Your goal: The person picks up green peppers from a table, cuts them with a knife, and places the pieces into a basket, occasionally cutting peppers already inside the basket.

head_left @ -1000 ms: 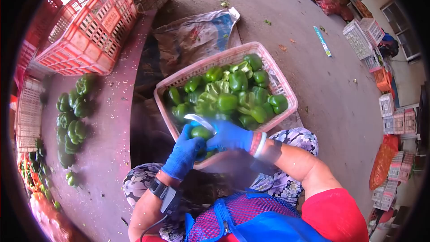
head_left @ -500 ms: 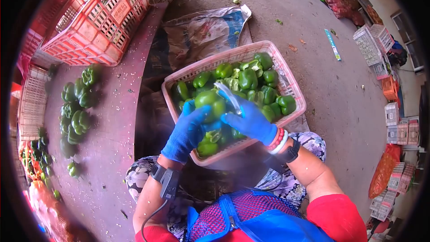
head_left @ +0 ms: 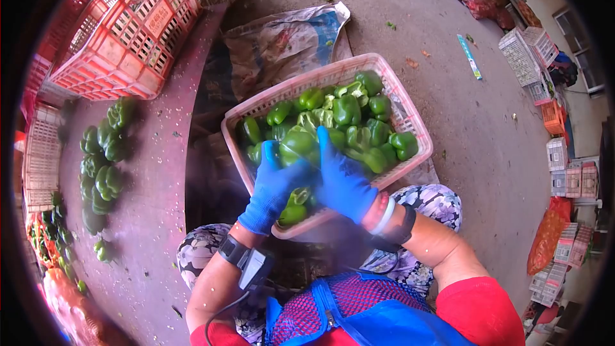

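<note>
A green bell pepper (head_left: pixel 298 145) is held between my two blue-gloved hands, above the near part of a pink plastic basket (head_left: pixel 407 99). My left hand (head_left: pixel 277 186) wraps round its left side, thumb pointing up. On the right side, my right hand (head_left: pixel 343 179) presses against it, also with the thumb up; its lower fingers are partly hidden and blurred. The basket holds several green peppers (head_left: pixel 346 111), some of them cut or split open. The clear-looking tool seen earlier does not show in my right hand.
Several green peppers (head_left: pixel 109 182) lie on the reddish surface (head_left: pixel 150 218) at the left. A red crate (head_left: pixel 128 45) stands beyond them. Crumpled sacking (head_left: pixel 275 51) lies behind the basket. Crates (head_left: pixel 520 57) and filled net sacks (head_left: pixel 549 236) line the far right.
The clear-looking curved object at my right hand is no longer visible. My right thumb now points up beside the pepper, and both hands have shifted slightly. The whole view has moved a little.
</note>
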`<state>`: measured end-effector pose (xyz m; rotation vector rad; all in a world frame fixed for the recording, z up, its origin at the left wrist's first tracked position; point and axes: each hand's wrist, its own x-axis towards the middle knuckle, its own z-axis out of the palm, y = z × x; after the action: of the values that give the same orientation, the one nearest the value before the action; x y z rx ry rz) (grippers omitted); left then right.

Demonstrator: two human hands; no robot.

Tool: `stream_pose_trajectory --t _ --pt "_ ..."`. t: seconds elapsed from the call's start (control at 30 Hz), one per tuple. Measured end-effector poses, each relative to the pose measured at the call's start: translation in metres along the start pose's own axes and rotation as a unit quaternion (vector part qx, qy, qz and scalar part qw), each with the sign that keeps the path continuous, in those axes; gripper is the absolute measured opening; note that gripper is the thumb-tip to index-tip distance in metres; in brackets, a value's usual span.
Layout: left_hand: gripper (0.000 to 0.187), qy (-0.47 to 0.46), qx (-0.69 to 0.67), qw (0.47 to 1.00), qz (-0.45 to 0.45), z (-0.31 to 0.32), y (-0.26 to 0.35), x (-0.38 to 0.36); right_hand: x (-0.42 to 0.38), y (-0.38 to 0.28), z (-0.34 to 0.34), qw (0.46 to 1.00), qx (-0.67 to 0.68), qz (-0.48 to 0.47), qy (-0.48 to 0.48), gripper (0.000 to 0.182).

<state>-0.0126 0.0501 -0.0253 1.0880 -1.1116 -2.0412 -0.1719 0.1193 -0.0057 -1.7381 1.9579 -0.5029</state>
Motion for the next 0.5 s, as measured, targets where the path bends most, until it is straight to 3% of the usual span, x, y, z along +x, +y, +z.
stream_pose_trajectory --t 0.03,0.1,0.17,0.33,0.5 --pt "0.051 -0.005 -0.017 1.000 -0.018 0.000 0.000 0.000 0.000 -0.001 -0.003 1.000 -0.006 -0.011 -0.002 0.098" --pt "0.056 -0.077 0.091 0.991 0.067 -0.011 0.000 -0.002 0.004 0.000 -0.009 0.999 -0.017 -0.032 -0.001 0.099" --pt "0.059 -0.117 0.105 0.984 0.085 -0.015 0.002 -0.003 0.010 0.012 -0.008 0.991 0.010 -0.123 0.058 0.099" --pt "0.055 -0.098 -0.129 0.983 -0.083 -0.002 0.036 -0.014 0.011 0.017 -0.016 0.963 0.065 -0.228 0.129 0.096" --pt "0.050 -0.109 -0.157 0.980 -0.058 -0.003 0.037 -0.015 0.011 0.014 -0.023 0.947 0.077 -0.265 0.161 0.090"
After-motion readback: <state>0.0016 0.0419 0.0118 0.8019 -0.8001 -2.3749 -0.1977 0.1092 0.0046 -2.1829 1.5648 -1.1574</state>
